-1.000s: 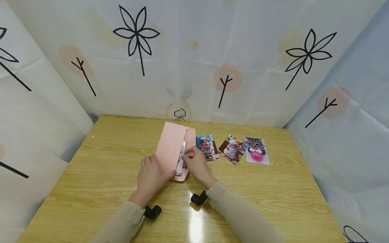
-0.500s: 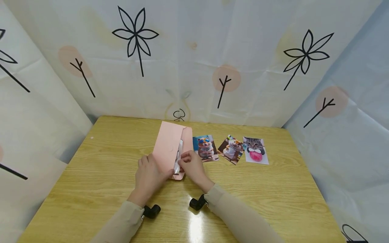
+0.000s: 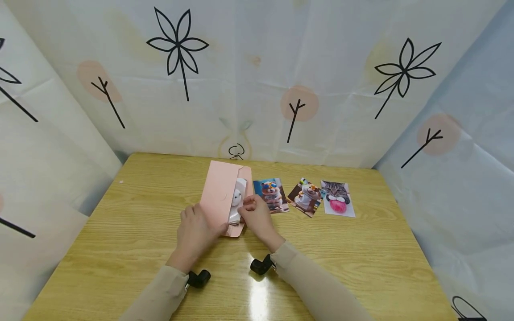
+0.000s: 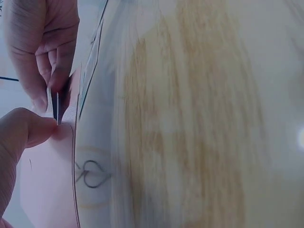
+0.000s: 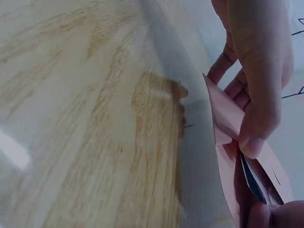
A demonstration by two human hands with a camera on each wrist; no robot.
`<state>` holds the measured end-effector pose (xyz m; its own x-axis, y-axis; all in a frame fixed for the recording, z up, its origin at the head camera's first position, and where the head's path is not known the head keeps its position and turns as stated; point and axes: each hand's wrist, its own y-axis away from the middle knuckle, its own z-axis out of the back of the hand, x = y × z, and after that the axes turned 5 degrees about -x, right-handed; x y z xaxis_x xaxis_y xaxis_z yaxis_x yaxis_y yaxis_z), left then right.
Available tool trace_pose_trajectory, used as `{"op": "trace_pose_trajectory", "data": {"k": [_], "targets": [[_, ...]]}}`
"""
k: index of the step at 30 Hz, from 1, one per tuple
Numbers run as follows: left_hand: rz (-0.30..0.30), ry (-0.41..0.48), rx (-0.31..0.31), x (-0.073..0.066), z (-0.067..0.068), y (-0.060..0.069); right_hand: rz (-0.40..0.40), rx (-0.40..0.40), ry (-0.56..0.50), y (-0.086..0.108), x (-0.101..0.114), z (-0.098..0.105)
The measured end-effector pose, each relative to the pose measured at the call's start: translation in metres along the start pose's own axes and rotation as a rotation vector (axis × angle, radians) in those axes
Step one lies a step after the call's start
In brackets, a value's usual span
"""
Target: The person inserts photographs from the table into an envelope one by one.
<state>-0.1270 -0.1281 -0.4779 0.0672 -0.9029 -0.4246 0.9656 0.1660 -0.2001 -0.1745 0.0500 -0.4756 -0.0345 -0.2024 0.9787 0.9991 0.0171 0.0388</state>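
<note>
A pink envelope (image 3: 217, 189) lies tilted, its flap side facing right. My left hand (image 3: 195, 232) grips its lower left part, thumb by the opening; the left wrist view shows that thumb (image 4: 35, 129) against the edge. With thumb and fingers, my right hand (image 3: 260, 219) pinches a glossy picture card (image 3: 237, 195) bearing a white figure, partly out of the envelope. In the right wrist view, the left hand (image 5: 261, 71) holds the envelope (image 5: 228, 111) near its end, and the fingertips of the right hand (image 5: 280, 214) are at the opening. Whatever lies deeper inside is hidden.
To the right of the envelope on the wooden table (image 3: 341, 263) lie three picture cards: a hamster with sunglasses (image 3: 271, 191), a white-shirted animal (image 3: 306, 197) and a cat with a pink ball (image 3: 338, 198). Printed cloth (image 3: 249, 80) hangs behind.
More of the glossy card's picture shows beside the envelope's opening. The envelope and my left hand have shifted slightly left, uncovering more of the hamster card. My right hand still pinches the glossy card.
</note>
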Motion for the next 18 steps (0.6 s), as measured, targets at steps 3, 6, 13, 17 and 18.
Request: {"op": "trace_pose_trajectory", "data": {"k": [3,6,13,17,18], "targets": [[0.0,0.007,0.003,-0.001,0.001,0.001,-0.008,0.009,0.007,0.003,0.002,-0.005],[-0.002,0.015,0.0,-0.003,0.0,0.001,-0.005,0.014,0.003,0.004,0.002,-0.009],[0.008,0.01,-0.011,-0.004,0.002,0.002,0.029,0.073,-0.089,0.006,-0.002,-0.013],[0.009,0.007,-0.01,-0.003,0.002,0.001,0.019,0.093,-0.087,0.007,-0.002,-0.013],[0.008,0.007,-0.013,-0.003,0.002,0.001,0.019,0.09,-0.066,0.008,-0.001,-0.012]]}}
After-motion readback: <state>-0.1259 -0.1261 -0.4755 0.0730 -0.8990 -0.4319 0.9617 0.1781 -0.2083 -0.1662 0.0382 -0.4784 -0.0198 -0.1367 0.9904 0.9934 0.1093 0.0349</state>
